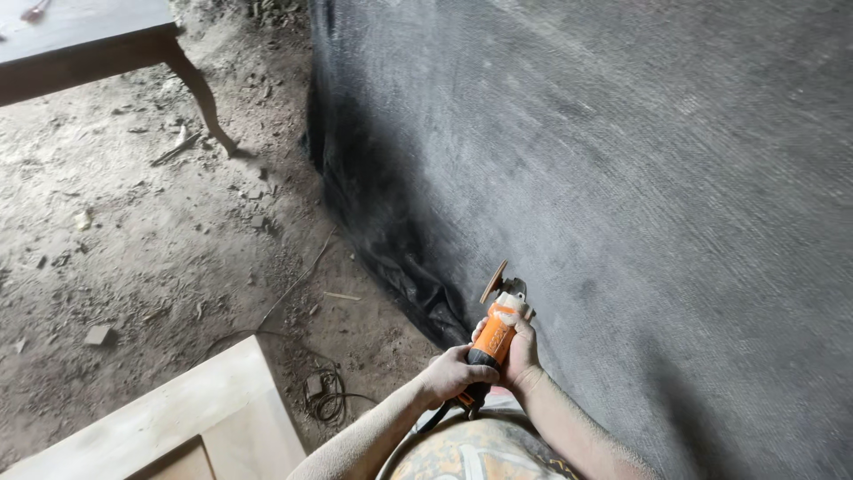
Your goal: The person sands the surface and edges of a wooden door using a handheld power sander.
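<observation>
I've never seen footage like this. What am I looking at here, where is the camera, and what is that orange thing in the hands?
The camera sits on a person's head and looks down at their own arms. Both hands grip an orange angle grinder: the left hand at its rear, the right hand nearer its disc. It points at a large dark mesh sheet. Below lies a dusty dirt floor with a coiled cable, a pale wooden frame and a dark wooden table.

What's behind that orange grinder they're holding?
Behind the grinder, held by both hands, hangs a dark mesh sheet reaching the dirt floor. What the sheet covers cannot be seen.
</observation>
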